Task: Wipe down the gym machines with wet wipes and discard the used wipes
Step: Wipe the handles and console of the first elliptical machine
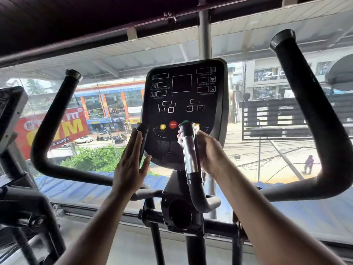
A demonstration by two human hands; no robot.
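I stand at a cardio machine with a black console (183, 92) in the middle of the head view. My right hand (210, 152) curls round the right inner handle (189, 153), a black grip with a silver sensor strip. A pale edge of a wet wipe (179, 139) shows between my fingers and the handle's left side; the remainder of the wipe is hidden. My left hand (129, 167) is flat with straight fingers, its fingertips against the left inner handle (144, 136), and it holds nothing.
Two long black outer handlebars rise at the left (55, 115) and right (313, 104). Another machine's console and frame (11, 111) stand close on the left. A large window with a street below lies right behind the machine.
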